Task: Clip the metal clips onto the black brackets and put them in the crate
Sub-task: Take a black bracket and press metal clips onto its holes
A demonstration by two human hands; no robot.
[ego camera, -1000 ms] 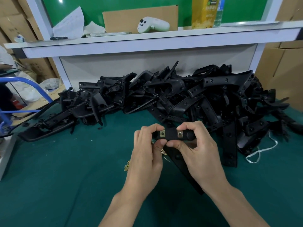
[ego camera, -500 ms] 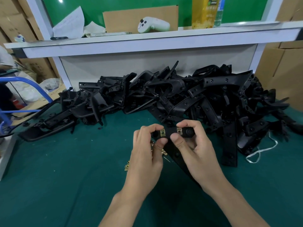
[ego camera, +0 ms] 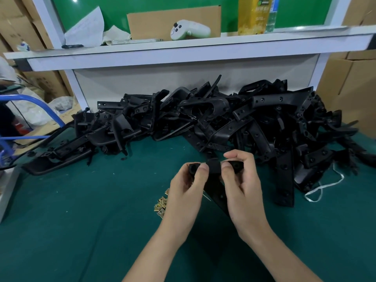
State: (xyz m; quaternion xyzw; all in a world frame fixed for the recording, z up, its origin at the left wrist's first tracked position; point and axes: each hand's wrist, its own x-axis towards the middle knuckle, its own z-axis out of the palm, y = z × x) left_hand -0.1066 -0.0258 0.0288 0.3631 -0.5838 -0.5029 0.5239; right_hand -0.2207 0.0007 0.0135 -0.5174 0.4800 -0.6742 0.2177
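Note:
Both hands hold one black bracket above the green table. My left hand pinches its left end with thumb and fingers. My right hand pinches its right end. The bracket's long arm runs down between the hands toward me. No metal clip shows on the bracket face turned to me. A small heap of brass-coloured metal clips lies on the table just left of my left hand. A big pile of black brackets fills the back of the table. No crate is in view.
The green table ends at a white shelf carrying cardboard, paper, a white controller and a yellow bottle. A white string lies at the right. A blue metal frame stands at the left edge. Cardboard boxes flank both sides.
The bracket has been rotated in both hands. The two metal clips seen on its top face earlier have turned out of sight. The hands stayed in the same spot.

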